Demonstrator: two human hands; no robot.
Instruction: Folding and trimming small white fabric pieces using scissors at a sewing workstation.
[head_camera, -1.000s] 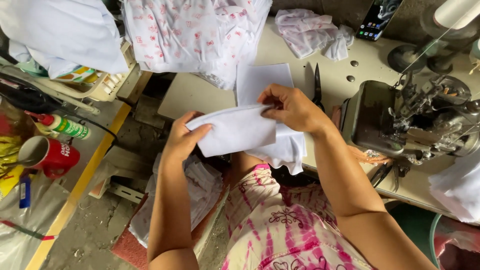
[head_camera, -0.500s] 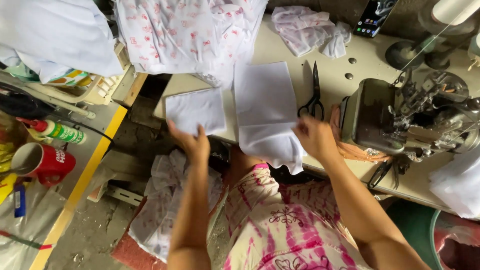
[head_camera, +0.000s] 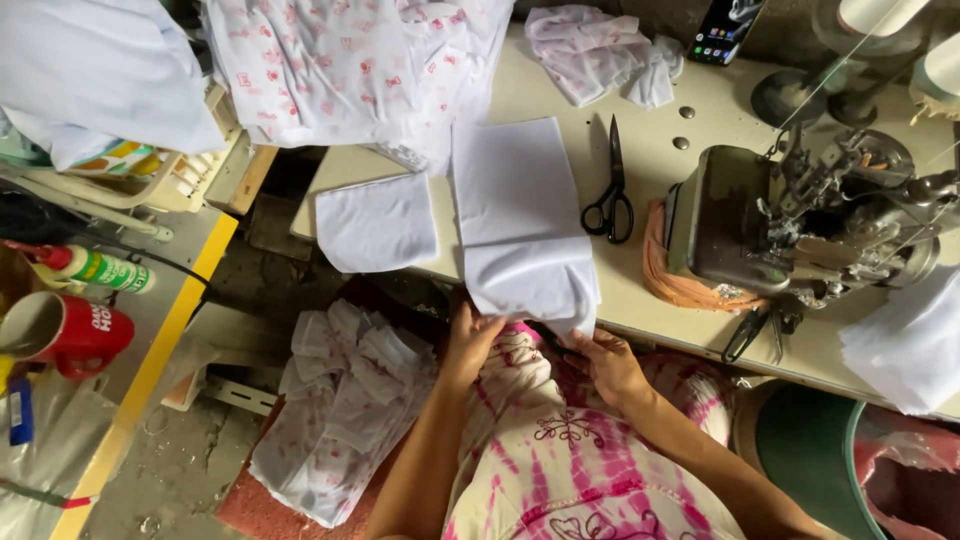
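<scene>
A stack of white rectangular cloth pieces (head_camera: 520, 215) lies on the cream-coloured bench (head_camera: 700, 110) and hangs over its near edge. The left hand (head_camera: 470, 340) pinches the lower left corner of the hanging part, and the right hand (head_camera: 608, 365) holds the lower right corner from below; both hands are closed on the cloth, just under the bench edge.

To the left of the stack, a single white cloth piece (head_camera: 378, 222) lies flat, and its lower side also passes a little over the edge. To the right, black scissors (head_camera: 611, 190) lie near the stack but apart from it. Further right stands a grey metal sewing machine (head_camera: 800, 220), which leaves only a narrow free strip of bench between it and the stack. Printed white fabric (head_camera: 350, 60) covers the far left of the bench.

Below the left hand, a heap of thin printed fabric (head_camera: 340, 400) lies on the floor. A red mug (head_camera: 60, 335) stands at the far left.

The fingertips of both hands are partly hidden behind the cloth, and the right forearm is cut off by the picture edge.
</scene>
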